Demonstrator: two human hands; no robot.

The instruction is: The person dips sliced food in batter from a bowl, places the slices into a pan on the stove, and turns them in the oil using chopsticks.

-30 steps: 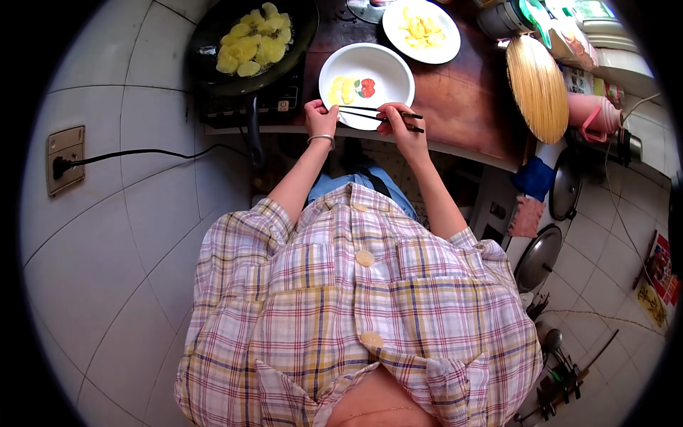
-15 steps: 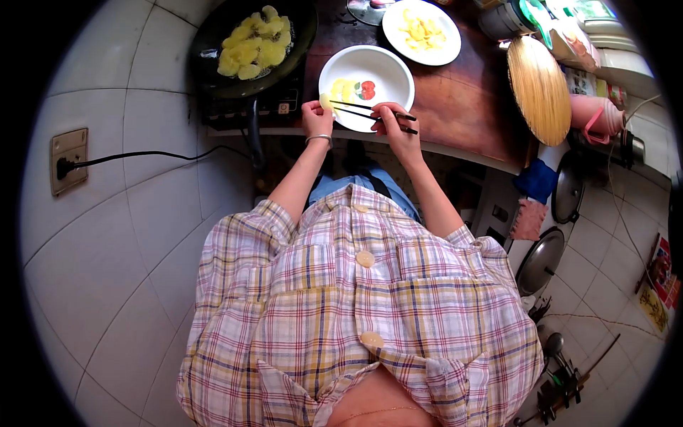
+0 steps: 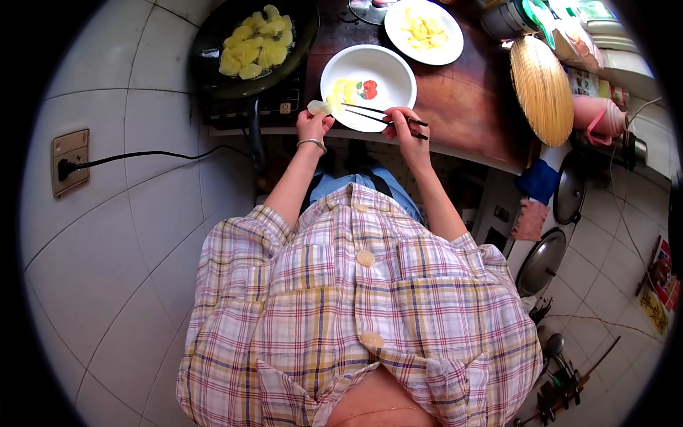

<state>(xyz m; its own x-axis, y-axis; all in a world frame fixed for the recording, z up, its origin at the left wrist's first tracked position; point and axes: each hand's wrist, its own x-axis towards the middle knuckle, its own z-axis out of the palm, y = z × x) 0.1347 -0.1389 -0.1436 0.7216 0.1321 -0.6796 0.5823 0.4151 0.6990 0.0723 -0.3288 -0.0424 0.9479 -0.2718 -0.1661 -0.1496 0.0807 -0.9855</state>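
My left hand (image 3: 313, 127) pinches a pale yellow slice (image 3: 318, 107) just off the near left rim of a white bowl (image 3: 390, 77). A few yellow slices (image 3: 343, 90) lie inside the bowl, beside a red and green mark on its bottom. Dark chopsticks (image 3: 390, 117) are held in my right hand (image 3: 407, 127), their tips slightly apart over the bowl and pointing left. At the upper left, a black pan (image 3: 302, 53) holds many yellow slices (image 3: 255, 44) in bubbling liquid.
Behind the bowl is a white plate (image 3: 453, 46) with yellow pieces. A round woven board (image 3: 542, 91) and a pink thermos (image 3: 597, 117) stand right. The pan's handle (image 3: 255, 135) juts over the counter edge. A black cord (image 3: 149, 152) runs from the wall socket (image 3: 70, 162).
The slice in my left hand has come up into view and moved left, away from the chopsticks. The chopsticks first shifted left, then back right, and their tips are now apart from the slice.
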